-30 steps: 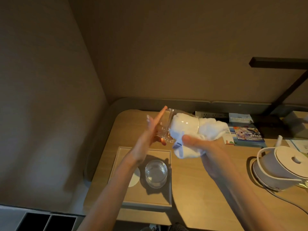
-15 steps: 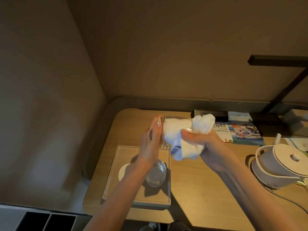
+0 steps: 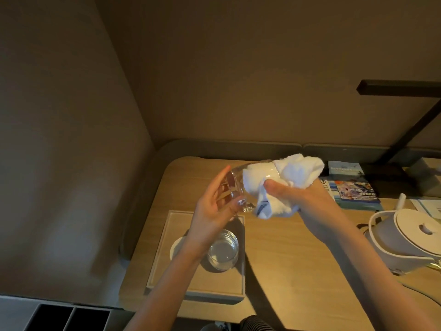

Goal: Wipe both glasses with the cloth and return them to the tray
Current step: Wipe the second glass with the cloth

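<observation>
A clear glass [image 3: 69, 185] lies on its side in the air above the table, base towards my left hand [image 3: 216, 209], which grips it at the base. A white cloth [image 3: 281, 177] is stuffed into the glass's mouth and bunches out to the right. My right hand [image 3: 303, 201] pinches that cloth, thumb on top. Below, a second clear glass [image 3: 223, 250] stands upright in the wooden tray [image 3: 167, 237], partly behind my left wrist. A white coaster [image 3: 176, 244] lies next to it in the tray.
A white electric kettle [image 3: 405, 235] with its cord stands at the right. Brochures [image 3: 353, 187] lie at the back right beside a dark lamp arm [image 3: 405, 137]. Walls close the left and back sides; the table's front edge is near my body.
The glass has turned in my hands. My left hand has shifted from flat on the base to gripping it, and the cloth has bunched further out to the right.
</observation>
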The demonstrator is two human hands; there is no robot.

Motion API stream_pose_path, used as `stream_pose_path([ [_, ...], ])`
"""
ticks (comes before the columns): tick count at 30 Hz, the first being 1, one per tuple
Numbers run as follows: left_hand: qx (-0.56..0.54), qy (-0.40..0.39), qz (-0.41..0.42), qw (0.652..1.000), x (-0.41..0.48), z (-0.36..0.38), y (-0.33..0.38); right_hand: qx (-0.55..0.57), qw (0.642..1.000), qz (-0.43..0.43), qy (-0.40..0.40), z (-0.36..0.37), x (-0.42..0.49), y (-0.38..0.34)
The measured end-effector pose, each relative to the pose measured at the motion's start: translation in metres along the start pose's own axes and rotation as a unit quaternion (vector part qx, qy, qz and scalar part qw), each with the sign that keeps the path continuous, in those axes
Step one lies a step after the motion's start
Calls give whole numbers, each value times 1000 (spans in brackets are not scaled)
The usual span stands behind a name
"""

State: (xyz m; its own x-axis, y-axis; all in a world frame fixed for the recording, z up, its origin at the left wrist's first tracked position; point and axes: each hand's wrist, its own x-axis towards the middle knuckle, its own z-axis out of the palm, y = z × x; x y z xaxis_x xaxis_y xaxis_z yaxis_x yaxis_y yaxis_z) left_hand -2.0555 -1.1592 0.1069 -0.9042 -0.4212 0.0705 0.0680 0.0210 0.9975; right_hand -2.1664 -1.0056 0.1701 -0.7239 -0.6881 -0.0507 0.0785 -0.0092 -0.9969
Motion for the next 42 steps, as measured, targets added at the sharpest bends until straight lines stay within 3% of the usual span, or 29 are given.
stream_pose_path([
  [2,14,-16,9,1000,1,-3,4,23,996,53,-73,-11,2,-1],
  [5,33,-49,27,998,5,-5,10,99,983,91,-122,-22,8,0],
  [11,109,-82,53,989,15,-12,17,237,966,80,-68,-22,16,14],
  [15,126,-51,77,988,17,-13,11,224,973,52,23,-6,13,13],
  [18,27,-21,56,998,14,-6,4,205,972,-17,116,6,9,13],
  [21,-156,20,-27,987,10,1,-3,245,948,-77,187,6,5,21],
  [23,-286,45,-86,953,10,4,-5,240,951,-92,172,8,0,24],
  [25,-342,44,-114,932,12,7,-2,238,964,-66,104,19,-7,26],
  [27,-308,41,-123,942,13,14,2,236,969,-21,65,33,-12,31],
  [31,-213,6,-97,972,11,13,4,111,993,25,34,39,-12,34],
  [38,-117,-82,-91,986,11,2,12,318,945,77,21,26,0,8],
  [42,-20,-56,-92,994,8,15,19,338,934,107,41,20,3,9],
])
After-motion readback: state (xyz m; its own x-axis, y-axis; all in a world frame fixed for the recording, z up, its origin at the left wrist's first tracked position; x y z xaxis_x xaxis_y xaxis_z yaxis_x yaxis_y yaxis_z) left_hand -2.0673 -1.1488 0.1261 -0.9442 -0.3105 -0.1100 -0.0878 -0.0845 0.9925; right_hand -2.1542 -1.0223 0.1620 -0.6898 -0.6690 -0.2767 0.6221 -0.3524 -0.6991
